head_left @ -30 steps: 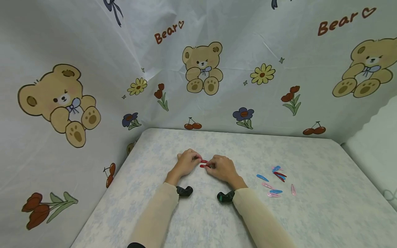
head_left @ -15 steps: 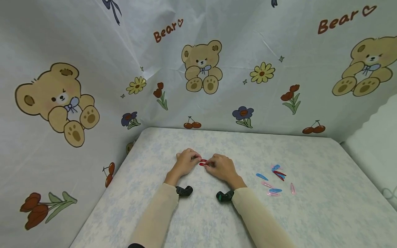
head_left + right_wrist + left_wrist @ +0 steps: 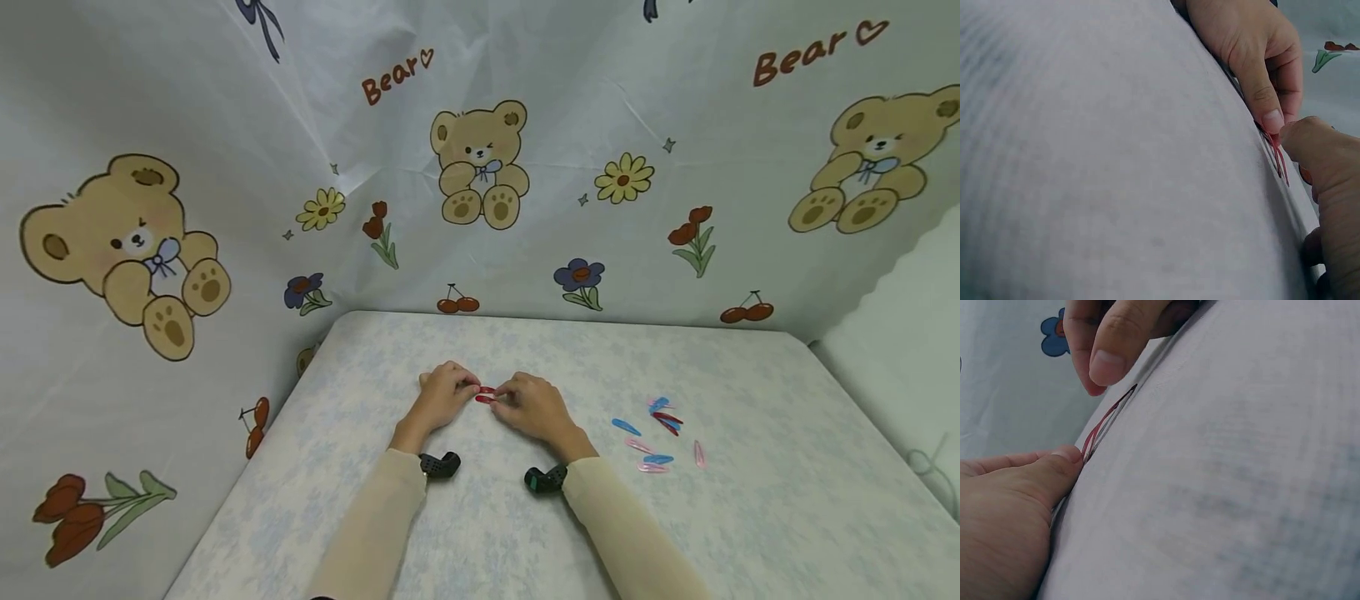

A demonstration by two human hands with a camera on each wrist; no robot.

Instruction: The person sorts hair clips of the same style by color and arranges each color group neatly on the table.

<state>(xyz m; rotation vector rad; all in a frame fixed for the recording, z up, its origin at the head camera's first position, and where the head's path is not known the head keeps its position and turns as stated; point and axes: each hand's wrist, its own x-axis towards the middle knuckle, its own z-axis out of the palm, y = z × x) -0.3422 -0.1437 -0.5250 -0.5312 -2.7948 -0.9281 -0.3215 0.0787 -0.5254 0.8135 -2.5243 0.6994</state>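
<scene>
Red hair clips (image 3: 484, 399), two of them, lie close together on the pale mottled counter (image 3: 315, 525), between the person's hands. The left hand (image 3: 442, 396) has thumb and finger at the near end of the farther clip, its grip pinching there. The right hand (image 3: 534, 406) bends its fingertips in by the other ends; whether its grip holds anything I can't quite tell, as the wrist views are dim. Scattered clips (image 3: 657, 459) in blue, pink and red lie well off to the right.
</scene>
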